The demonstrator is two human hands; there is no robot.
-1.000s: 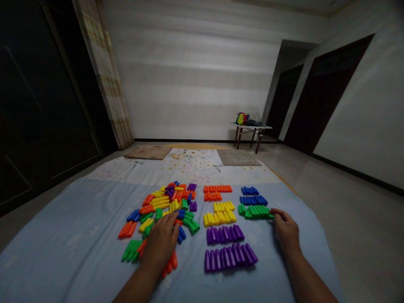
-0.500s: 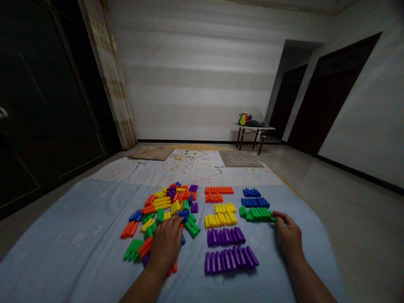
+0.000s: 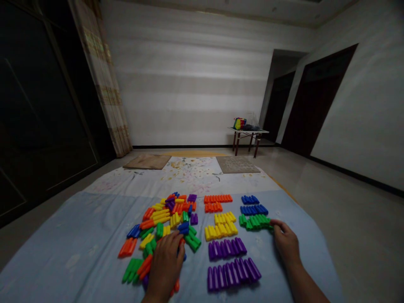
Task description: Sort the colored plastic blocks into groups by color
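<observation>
- Nearest the person, a front purple row (image 3: 233, 275) lies on the sheet (image 3: 94, 269), its pieces side by side and pointing roughly away from the body.
- To its left, the left hand (image 3: 166, 261) is palm down over the near right part of a mixed pile (image 3: 161, 215). Its fingers are bent and the thumb stands a little apart; whether they grip any piece cannot be told, since the hand covers what is under it.
- Just beyond those fingertips are blue pieces (image 3: 183, 228), their long axis running mostly left to right. Green pieces (image 3: 192, 243) lie just to the right of the fingertips, slanting towards the body at their right end. The left hand is much the nearer to both.
- A second purple row (image 3: 227, 248) lies behind the first.
- The right hand (image 3: 285, 240) is at the right end of the green row (image 3: 256, 222), thumb and forefinger drawn together at the last piece. Whether they pinch it or only touch it cannot be told. The row runs leftward from these fingers.
- Left of the green row are yellow rows (image 3: 221, 231); beyond it, blue rows (image 3: 254, 209).
- Orange rows (image 3: 217, 198) lie farther off, left of the blue.
- Past these are two mats (image 3: 238, 164), then a small table (image 3: 263, 131) near the wall (image 3: 189, 84).
</observation>
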